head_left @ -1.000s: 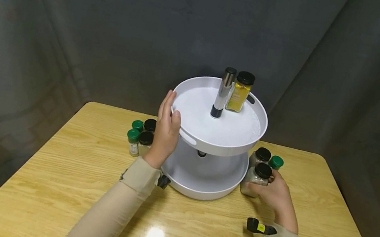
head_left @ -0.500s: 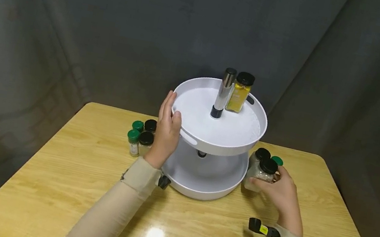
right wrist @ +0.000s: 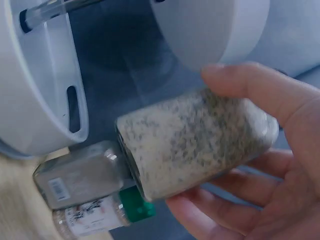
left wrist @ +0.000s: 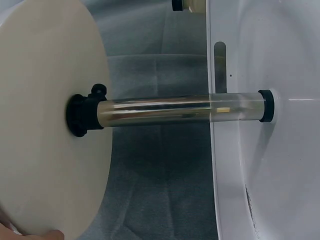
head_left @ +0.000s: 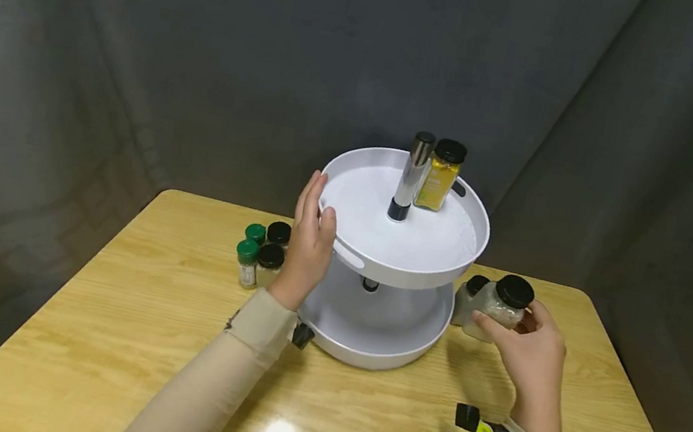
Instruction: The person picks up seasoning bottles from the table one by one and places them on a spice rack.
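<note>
My right hand (head_left: pixel 536 355) grips a black-lidded glass spice jar (head_left: pixel 495 313) with speckled contents, thumb on one side and fingers on the other. The jar is raised off the table, right of a white two-tier turntable; its speckled side (right wrist: pixel 185 145) fills the middle of the right wrist view. My left hand (head_left: pixel 310 252) lies against the left rim of the upper tray (head_left: pixel 411 279), fingers extended along it. A yellow-filled spice jar (head_left: pixel 437 184) stands on that tray beside the central post (head_left: pixel 411 177). Bare inside, the lower tray (head_left: pixel 364 357) sits beneath.
Left of the turntable stand several jars with green (head_left: pixel 247 251) and black lids (head_left: pixel 272 256). Behind the raised jar is another black-lidded jar (head_left: pixel 465 305); a green-capped bottle (right wrist: pixel 95 217) shows beside it in the right wrist view. Dark curtains (head_left: pixel 375 45) hang behind the wooden table (head_left: pixel 161 338).
The right hand has lifted the speckled jar from the table and moved it up and slightly right. The left hand stays at the upper tray's rim.
</note>
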A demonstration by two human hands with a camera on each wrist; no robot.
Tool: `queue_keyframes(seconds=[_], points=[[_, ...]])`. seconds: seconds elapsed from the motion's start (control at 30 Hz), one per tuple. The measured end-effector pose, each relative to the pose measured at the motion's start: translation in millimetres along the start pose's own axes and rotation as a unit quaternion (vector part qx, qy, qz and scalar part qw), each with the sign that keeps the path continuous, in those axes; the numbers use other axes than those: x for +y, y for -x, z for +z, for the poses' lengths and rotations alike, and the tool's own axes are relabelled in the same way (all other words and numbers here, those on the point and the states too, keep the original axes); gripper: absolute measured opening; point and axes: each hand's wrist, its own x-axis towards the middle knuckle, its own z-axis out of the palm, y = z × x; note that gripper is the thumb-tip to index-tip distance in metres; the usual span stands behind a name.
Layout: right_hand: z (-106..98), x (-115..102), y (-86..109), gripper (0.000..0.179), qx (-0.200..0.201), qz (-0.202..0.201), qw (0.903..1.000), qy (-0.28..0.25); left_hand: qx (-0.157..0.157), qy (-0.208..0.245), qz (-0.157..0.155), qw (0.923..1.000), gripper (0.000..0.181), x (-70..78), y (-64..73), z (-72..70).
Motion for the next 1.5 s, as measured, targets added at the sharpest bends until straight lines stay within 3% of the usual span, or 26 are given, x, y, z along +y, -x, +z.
queue_keyframes(seconds=[0.17, 0.3, 0.47, 0.57, 0.87, 1.17, 1.5], points=[[-5, -10, 7.4, 0.075, 0.046, 0.019, 0.9986, -0.017, 0.003, -0.003, 0.002, 1.0000, 0.093, -0.8, 0.7, 0.7], [-9, -18, 12.0, 0.073, 0.077, 0.024, 0.9956, -0.049, 0.005, -0.002, 0.007, 1.0000, 0.084, -2.4, 0.8, 1.1], [-13, -30, 15.1, 0.068, 0.103, 0.006, 0.9906, -0.090, 0.004, -0.006, 0.011, 0.9999, 0.065, -2.4, -0.7, 0.6], [-15, -37, 14.7, 0.065, 0.118, -0.018, 0.9873, -0.104, 0.004, -0.013, 0.011, 0.9998, 0.064, -1.3, -2.7, 0.9], [-16, -54, 12.5, 0.061, 0.113, -0.037, 0.9852, -0.124, 0.012, -0.020, 0.008, 0.9997, 0.062, -4.8, -1.3, 2.2], [-20, -72, 10.6, 0.059, 0.139, -0.100, 0.9753, -0.139, 0.016, -0.010, 0.012, 0.9998, 0.060, -5.0, -0.8, 2.8], [-19, -87, 9.4, 0.062, 0.143, -0.142, 0.9691, -0.143, 0.019, -0.010, 0.012, 0.9997, 0.062, -4.4, -0.1, 4.0]])
